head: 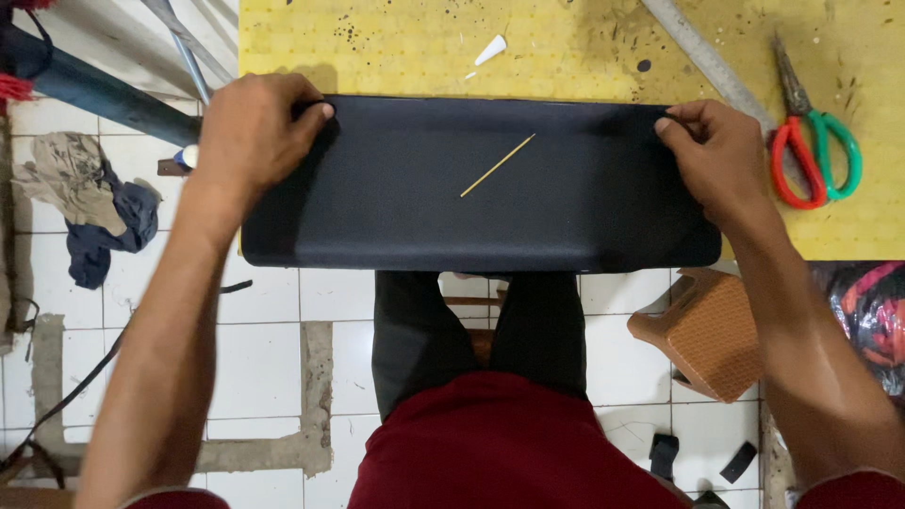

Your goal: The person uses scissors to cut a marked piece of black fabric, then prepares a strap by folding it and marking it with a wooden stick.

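The long black fabric-covered pad [481, 188] is pinched at its far corners by the left hand [253, 132] and right hand [721, 160]; fabric tension should be kept even on the yellow worktop [396, 47].

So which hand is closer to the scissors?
The right hand. It pinches the right end of the black padded panel, and the scissors lie just beyond it on the yellow table. The left hand holds the far left end.
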